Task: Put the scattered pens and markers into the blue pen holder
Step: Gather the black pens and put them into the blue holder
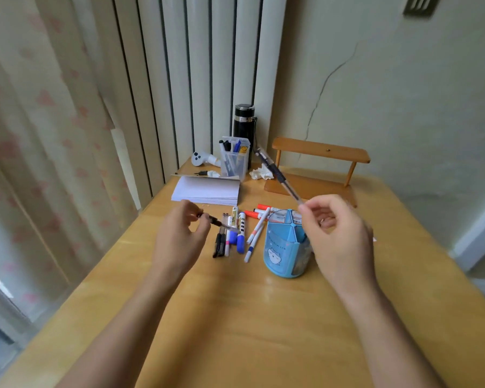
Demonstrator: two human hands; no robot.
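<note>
The blue pen holder [282, 249] stands upright on the wooden table [235, 317], right of centre. My right hand [336, 233] is above and just right of it, pinching one end of a black gel pen [276, 173] that slants up and away to the left. My left hand [179, 236] holds a second black pen [217, 222] by its end, its tip pointing right over the scattered pile. Several pens and markers [240, 233], blue, black, white and orange, lie on the table between my left hand and the holder.
Behind the pile lies a stack of white paper [207, 191]. A clear pen box [234, 158], a black flask [244, 121], a white controller [200, 158], crumpled tissue [261, 173] and a small wooden shelf [319, 169] stand at the back. A curtain hangs on the left.
</note>
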